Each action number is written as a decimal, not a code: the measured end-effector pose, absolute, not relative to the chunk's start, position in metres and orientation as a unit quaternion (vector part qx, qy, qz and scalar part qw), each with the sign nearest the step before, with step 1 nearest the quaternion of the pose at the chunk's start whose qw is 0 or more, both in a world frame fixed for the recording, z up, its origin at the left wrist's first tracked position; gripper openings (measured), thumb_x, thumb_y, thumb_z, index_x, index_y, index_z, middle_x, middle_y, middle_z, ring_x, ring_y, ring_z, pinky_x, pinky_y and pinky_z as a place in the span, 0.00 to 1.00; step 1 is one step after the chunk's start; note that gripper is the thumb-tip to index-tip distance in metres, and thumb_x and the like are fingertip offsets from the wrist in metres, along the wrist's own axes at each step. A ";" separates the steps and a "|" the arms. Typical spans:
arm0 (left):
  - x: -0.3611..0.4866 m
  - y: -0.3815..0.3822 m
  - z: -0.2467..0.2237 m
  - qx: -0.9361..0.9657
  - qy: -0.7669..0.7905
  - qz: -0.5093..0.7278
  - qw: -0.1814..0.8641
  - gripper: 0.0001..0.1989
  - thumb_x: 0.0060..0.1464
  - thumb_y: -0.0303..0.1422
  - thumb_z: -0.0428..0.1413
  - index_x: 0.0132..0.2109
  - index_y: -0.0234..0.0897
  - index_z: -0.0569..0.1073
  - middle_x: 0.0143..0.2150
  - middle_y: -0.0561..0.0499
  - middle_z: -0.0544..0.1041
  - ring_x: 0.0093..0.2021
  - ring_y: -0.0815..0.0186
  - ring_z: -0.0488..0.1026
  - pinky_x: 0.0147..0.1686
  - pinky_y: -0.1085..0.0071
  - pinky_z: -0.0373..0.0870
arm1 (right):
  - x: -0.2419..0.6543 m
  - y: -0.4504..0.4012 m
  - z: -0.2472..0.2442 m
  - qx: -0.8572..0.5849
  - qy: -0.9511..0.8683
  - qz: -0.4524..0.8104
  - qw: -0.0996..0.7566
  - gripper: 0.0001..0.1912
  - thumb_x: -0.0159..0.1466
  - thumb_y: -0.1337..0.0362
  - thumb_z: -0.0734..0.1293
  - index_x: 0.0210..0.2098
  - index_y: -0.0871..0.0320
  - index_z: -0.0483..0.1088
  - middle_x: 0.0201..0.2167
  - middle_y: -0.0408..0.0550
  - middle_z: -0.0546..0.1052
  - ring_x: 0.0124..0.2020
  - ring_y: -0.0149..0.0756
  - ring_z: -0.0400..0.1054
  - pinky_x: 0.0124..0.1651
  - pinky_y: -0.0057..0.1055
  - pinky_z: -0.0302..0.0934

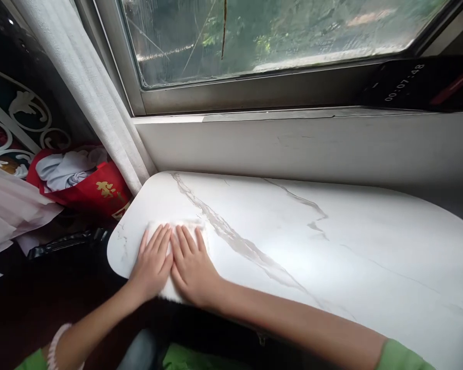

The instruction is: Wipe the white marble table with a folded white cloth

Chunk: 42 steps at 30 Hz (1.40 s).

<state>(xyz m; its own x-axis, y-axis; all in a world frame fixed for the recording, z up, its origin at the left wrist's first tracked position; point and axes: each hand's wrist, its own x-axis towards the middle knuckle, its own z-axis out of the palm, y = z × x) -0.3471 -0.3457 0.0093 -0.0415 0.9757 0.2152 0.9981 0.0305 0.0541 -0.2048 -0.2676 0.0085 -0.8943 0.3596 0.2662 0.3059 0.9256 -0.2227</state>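
Note:
My left hand [152, 263] lies flat with its fingers stretched out on a thin white cloth [171, 292]. Beside it, my right hand [193, 267] also presses flat on the cloth, the two hands touching near the thumbs. Under the cloth is a white marble-patterned tabletop [254, 221] with grey-brown veins and rounded corners. Both hands are at the left part of this table, close to its front edge. Most of the cloth is hidden beneath the palms, and it blends with the white surface.
A framed window [273, 41] rises behind the table, above a pale wall [254, 144]. A dark timer screen [409, 82] shows at the upper right. Left of the table hang a white curtain [81, 77] and a red bag [88, 192] holding light fabric.

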 end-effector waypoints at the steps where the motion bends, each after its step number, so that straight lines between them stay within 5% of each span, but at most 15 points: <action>1: -0.340 -0.357 0.009 -0.693 -0.711 -0.098 0.070 0.27 0.64 0.30 0.37 0.68 0.29 0.49 0.68 0.42 0.54 0.69 0.60 0.46 0.66 0.52 0.42 | -0.197 -0.276 0.009 -0.159 -0.970 0.092 0.157 0.32 0.68 0.61 0.51 0.66 0.74 0.47 0.68 0.64 0.48 0.68 0.57 0.37 0.66 0.60 0.34; 6: -0.313 -0.370 0.007 -0.690 -0.708 -0.113 0.096 0.29 0.63 0.29 0.38 0.69 0.31 0.44 0.69 0.43 0.53 0.69 0.58 0.47 0.66 0.51 0.42 | -0.173 -0.284 0.009 -0.143 -0.971 0.107 0.160 0.32 0.67 0.62 0.52 0.68 0.70 0.44 0.68 0.60 0.45 0.69 0.53 0.35 0.67 0.58 0.36; 12: -0.315 -0.332 0.009 -0.700 -0.708 -0.079 0.047 0.26 0.64 0.30 0.35 0.67 0.27 0.50 0.69 0.41 0.52 0.69 0.58 0.45 0.66 0.50 0.40 | -0.178 -0.255 0.008 -0.186 -0.964 0.133 0.135 0.33 0.67 0.62 0.53 0.67 0.71 0.44 0.68 0.60 0.45 0.69 0.50 0.34 0.67 0.55 0.36; 19: -0.341 -0.196 0.014 -0.688 -0.721 -0.081 -0.005 0.26 0.64 0.31 0.35 0.66 0.30 0.55 0.68 0.45 0.54 0.69 0.62 0.47 0.67 0.54 0.37 | -0.216 -0.147 0.005 -0.350 -0.919 0.135 0.124 0.30 0.67 0.64 0.46 0.67 0.70 0.47 0.68 0.56 0.49 0.69 0.41 0.41 0.68 0.48 0.35; 27: -0.344 -0.076 0.010 -0.673 -0.731 -0.114 -0.003 0.25 0.62 0.29 0.36 0.64 0.33 0.57 0.67 0.45 0.57 0.67 0.62 0.51 0.66 0.53 0.39 | -0.227 -0.032 -0.004 -0.368 -0.918 0.062 0.132 0.31 0.66 0.64 0.47 0.66 0.71 0.50 0.67 0.56 0.54 0.67 0.41 0.44 0.67 0.44 0.37; 42: -0.320 -0.121 0.008 -0.689 -0.712 -0.136 -0.012 0.25 0.62 0.30 0.38 0.65 0.33 0.58 0.68 0.46 0.56 0.68 0.62 0.48 0.66 0.54 0.37 | -0.196 -0.081 -0.006 -0.377 -0.915 0.050 0.137 0.30 0.67 0.63 0.46 0.66 0.70 0.50 0.67 0.58 0.52 0.68 0.44 0.43 0.67 0.47 0.36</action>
